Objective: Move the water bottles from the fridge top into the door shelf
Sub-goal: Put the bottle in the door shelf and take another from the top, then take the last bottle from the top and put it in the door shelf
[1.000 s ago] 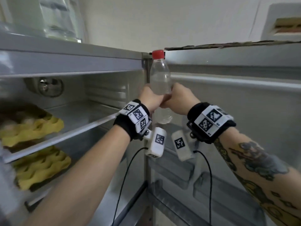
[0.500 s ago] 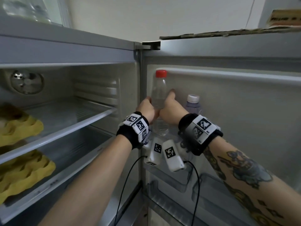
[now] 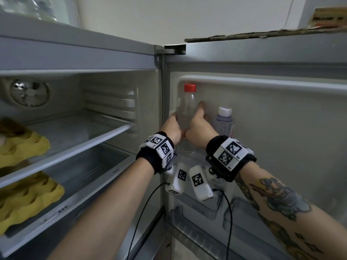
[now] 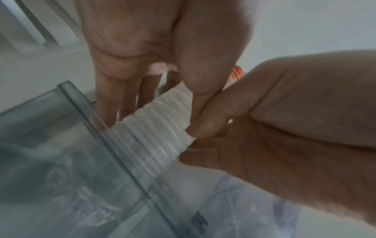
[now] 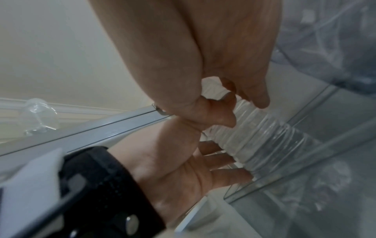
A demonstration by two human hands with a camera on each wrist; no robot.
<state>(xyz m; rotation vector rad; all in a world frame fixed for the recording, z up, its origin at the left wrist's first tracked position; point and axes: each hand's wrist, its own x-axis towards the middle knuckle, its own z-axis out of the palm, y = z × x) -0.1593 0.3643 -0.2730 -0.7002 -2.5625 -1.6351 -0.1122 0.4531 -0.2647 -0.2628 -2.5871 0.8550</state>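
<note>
A clear water bottle with a red cap [image 3: 187,109] stands upright at the left end of the top door shelf. Its ribbed body [image 4: 158,122] dips behind the shelf's clear wall [image 4: 81,145]. My left hand [image 3: 174,124] grips it from the left and my right hand [image 3: 200,121] from the right, thumbs toward me. In the right wrist view both hands wrap the bottle [image 5: 264,136] just above the shelf wall [image 5: 305,153]. A second bottle with a white cap [image 3: 224,122] stands in the same shelf, just right of my right hand.
Blurred clear bottles [image 3: 28,8] show on the fridge top at upper left. Yellow egg trays [image 3: 22,147] lie on the fridge's inner shelves. Lower door shelves [image 3: 197,209] sit below my wrists. A cardboard sheet [image 3: 262,33] lies along the door's top edge.
Both hands have brought the red-capped bottle down from the level of the fridge top and into the top door shelf, beside the white-capped bottle.
</note>
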